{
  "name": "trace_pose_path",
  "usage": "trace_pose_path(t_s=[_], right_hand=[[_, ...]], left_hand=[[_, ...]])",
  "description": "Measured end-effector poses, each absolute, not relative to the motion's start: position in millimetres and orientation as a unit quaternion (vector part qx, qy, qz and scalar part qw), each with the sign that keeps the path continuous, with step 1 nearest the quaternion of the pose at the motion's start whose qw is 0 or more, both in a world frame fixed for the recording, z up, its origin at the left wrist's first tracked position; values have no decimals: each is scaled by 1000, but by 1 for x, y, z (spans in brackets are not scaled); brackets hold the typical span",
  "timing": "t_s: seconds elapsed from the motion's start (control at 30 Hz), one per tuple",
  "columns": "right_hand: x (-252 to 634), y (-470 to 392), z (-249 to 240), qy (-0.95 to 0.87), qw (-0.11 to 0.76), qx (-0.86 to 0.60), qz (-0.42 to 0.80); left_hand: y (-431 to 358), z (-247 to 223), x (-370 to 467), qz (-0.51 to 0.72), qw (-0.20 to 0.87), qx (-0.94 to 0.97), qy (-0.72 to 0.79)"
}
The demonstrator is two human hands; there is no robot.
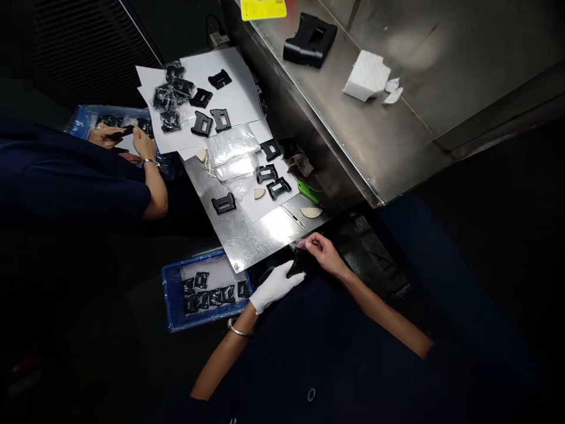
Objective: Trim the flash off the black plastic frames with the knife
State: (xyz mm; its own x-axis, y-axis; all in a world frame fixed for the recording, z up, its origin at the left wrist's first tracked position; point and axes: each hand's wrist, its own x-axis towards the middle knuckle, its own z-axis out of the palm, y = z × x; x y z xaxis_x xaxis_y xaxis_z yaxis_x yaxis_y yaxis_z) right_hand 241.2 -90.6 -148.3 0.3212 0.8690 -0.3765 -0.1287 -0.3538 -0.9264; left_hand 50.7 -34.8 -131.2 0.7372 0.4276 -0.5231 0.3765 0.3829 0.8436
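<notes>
My left hand (274, 287), in a white glove, is closed around a black plastic part (299, 262) just off the near edge of the metal table (238, 250). Bare, my right hand (325, 254) pinches a bit of clear plastic film (296, 242) at the top of that part. Most of the held part is dark and hidden by the fingers. Close by on the table lie tweezers (293, 217), a green-handled cutter (309, 191), a pale half-round pad (311, 212) and loose black frames (279, 188). A stack of clear bags (233, 154) sits further back.
A blue crate (165, 300) with bagged black parts stands at lower left. A co-worker's hands (143, 143) handle a black part over another blue crate (82, 118). On the steel bench (406, 171) are a larger black housing (311, 40) and a white block (367, 76).
</notes>
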Motion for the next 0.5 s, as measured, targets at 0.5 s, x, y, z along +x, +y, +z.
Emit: trace_pose_path(t_s=[0.5], right_hand=[[260,-76,-131,-418,434,-657,452]], left_hand=[[22,-146,55,125,804,352,463]])
